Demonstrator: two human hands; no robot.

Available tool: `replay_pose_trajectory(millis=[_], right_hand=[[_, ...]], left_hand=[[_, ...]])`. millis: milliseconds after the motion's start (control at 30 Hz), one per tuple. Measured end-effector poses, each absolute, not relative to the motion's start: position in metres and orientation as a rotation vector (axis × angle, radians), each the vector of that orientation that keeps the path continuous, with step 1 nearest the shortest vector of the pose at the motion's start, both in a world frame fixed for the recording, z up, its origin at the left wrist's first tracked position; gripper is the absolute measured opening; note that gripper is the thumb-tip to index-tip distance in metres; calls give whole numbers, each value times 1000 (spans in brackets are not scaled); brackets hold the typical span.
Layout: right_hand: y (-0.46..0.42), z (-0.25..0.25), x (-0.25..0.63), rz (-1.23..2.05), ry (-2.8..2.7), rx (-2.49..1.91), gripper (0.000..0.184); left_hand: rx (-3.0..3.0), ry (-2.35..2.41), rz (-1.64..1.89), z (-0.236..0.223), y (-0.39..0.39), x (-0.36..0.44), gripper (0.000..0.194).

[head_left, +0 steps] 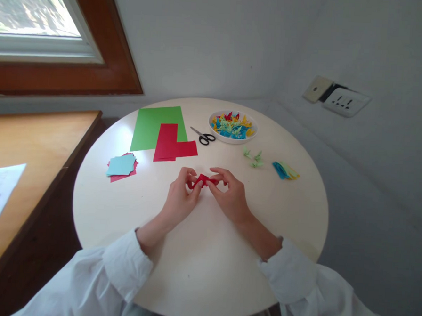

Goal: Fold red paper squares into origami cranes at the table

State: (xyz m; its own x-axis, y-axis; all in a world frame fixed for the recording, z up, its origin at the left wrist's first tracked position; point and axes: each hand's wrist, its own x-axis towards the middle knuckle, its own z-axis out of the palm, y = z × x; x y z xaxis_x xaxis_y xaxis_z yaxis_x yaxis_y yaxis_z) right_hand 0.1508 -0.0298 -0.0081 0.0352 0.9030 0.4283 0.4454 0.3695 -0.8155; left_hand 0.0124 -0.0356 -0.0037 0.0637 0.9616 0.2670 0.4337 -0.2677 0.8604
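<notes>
A small piece of folded red paper [203,178] is pinched between my two hands, just above the middle of the round white table [205,275]. My left hand [182,194] grips its left side with thumb and fingers. On its right side, my right hand [231,195] closes thumb and forefinger. Parts of the folds are hidden behind my fingertips. Beyond my right hand lie several pale green folded paper pieces [256,159]. Farther right is a bundle of blue and yellow folded paper strips [285,171].
A white bowl [233,141] of colourful folded paper stands at the back. Black-handled scissors [205,138] lie beside it. Green paper [147,126] and red paper [166,141] overlap at back left, near stacked blue and red squares [121,165]. A wooden desk [38,139] stands left.
</notes>
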Motion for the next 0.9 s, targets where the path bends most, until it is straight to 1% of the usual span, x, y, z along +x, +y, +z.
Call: replay_pose_trajectory(millis=[300,667,833,900], right_hand=[[-24,-16,149,429,-1638,-1207,28],[-21,-14,152,131,-1760,-1111,14],[-17,-17,158,-44,-1778,-1070,6],[-16,-18,159,-92,-1775,-1069,6]], left_hand=[[1773,1334,1261,-9,-31,15,14],[1574,1239,1246,-14,-26,17,18],[1314,1131,1306,-19,-18,15,24],[1232,1109,1309,-18,-17,15,27]])
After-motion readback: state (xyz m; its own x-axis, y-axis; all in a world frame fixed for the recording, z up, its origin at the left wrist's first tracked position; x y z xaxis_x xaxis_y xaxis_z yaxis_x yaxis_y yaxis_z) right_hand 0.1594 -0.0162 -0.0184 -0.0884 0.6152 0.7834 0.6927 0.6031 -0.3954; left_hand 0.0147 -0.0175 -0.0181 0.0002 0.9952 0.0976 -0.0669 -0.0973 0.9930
